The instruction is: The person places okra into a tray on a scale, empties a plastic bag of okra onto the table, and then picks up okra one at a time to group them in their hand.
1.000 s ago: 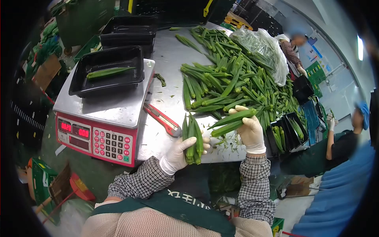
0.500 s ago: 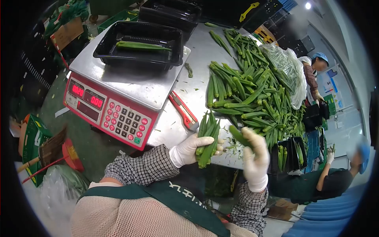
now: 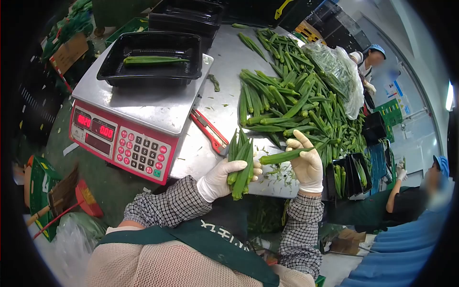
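Observation:
My left hand (image 3: 221, 180), in a white glove, is closed around a small bunch of okra (image 3: 242, 165) held upright near the table edge. To its right, my gloved right hand (image 3: 307, 167) pinches a single okra pod (image 3: 281, 157) that points toward the bunch, its other fingers raised. Behind my hands spreads a large okra pile (image 3: 291, 103) on the metal table. A red utility knife (image 3: 209, 131) lies just beyond the left hand. On the red scale (image 3: 165, 138) sits a black plastic tray (image 3: 150, 79) with okra lying in it.
More black trays (image 3: 186, 19) are stacked behind the scale. A clear plastic bag (image 3: 337, 71) lies against the pile. At the right, trays holding okra (image 3: 351, 179) stand by the table edge. Two co-workers in blue caps (image 3: 375, 49) are on the right side.
My right hand has turned, and its okra pod now lies nearly level, clearer to see. My left hand keeps its bunch. The view has shifted slightly, and the scale's reading differs.

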`<state>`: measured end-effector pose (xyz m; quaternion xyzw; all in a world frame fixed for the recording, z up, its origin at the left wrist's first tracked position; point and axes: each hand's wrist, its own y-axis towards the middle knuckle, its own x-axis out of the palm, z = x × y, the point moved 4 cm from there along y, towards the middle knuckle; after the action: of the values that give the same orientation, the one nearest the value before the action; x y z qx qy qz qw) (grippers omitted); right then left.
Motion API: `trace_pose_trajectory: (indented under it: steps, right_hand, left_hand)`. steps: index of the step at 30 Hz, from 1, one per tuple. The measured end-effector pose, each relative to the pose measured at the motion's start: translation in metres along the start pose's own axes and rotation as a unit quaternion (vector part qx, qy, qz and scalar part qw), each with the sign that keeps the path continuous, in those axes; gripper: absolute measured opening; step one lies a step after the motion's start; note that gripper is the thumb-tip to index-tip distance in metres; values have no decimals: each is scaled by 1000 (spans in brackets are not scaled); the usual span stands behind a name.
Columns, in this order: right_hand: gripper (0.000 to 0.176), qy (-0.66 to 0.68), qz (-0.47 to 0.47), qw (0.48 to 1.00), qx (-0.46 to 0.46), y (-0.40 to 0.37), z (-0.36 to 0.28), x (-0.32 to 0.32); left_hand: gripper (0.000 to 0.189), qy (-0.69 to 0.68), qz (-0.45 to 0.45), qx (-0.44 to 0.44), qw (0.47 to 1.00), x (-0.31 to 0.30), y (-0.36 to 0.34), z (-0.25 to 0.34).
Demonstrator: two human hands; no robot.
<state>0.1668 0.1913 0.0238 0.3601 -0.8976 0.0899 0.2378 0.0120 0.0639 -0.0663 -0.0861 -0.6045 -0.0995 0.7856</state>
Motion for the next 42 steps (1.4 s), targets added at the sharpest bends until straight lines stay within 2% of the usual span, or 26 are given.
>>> trace_pose_trajectory:
  steps: [5,9,10,13,15,17,20,23,24,25,27,28,32,35,38,41,42]
  right_hand:
    - [60,-10,-39,999,5,7,-2,10]
    - [60,-134,-41,984,107,13,25,47]
    - [58,-180,-26,978,104,15,32,50]
    - [55,-262,44,962,63,17,43,55]
    - [50,-373,54,926,15,13,52,53]
    - [46,-451,51,891,-26,4,54,49]
    - [45,-373,92,923,-33,-17,56,50]
    - [44,-394,85,912,-80,-37,62,57]
    - [46,-394,91,910,-88,-44,67,59]
    - [57,-407,84,904,-102,-48,71,56]
    - [78,-543,42,827,-138,-56,69,73]
    - [95,-607,18,781,-147,-57,69,81]
    - [100,-637,36,755,-154,-63,75,84]
    - [93,-635,59,756,-147,-67,79,76]
    - [78,-568,84,809,-125,-67,84,71]
    - [69,-539,105,822,-148,-65,88,66]
    - [66,-558,103,809,-156,-64,88,67]
  left_hand:
    - [55,-15,18,-12,1000,-6,1,-1]
    - [52,-53,-4,7,999,5,3,-1]
    - [52,-45,-14,14,999,8,3,0]
    - [43,-67,-16,12,998,7,2,2]
    - [44,-75,10,17,997,3,4,1]
    - [46,-97,-6,29,995,5,6,1]
    - [50,-106,-4,59,993,3,8,1]
    - [54,-118,-17,69,990,-2,9,1]
    - [55,-124,-27,67,990,-2,10,1]
    - [55,-125,-39,69,989,0,9,1]
    - [56,-125,-62,73,987,4,7,3]
    - [57,-119,-59,83,988,3,7,3]
    - [59,-122,-59,89,987,3,7,3]
    - [60,-122,-69,71,988,3,5,3]
    - [60,-92,-52,81,991,1,5,3]
    - [57,-92,-51,82,991,-2,7,1]
    - [56,-99,-56,79,990,-3,7,1]
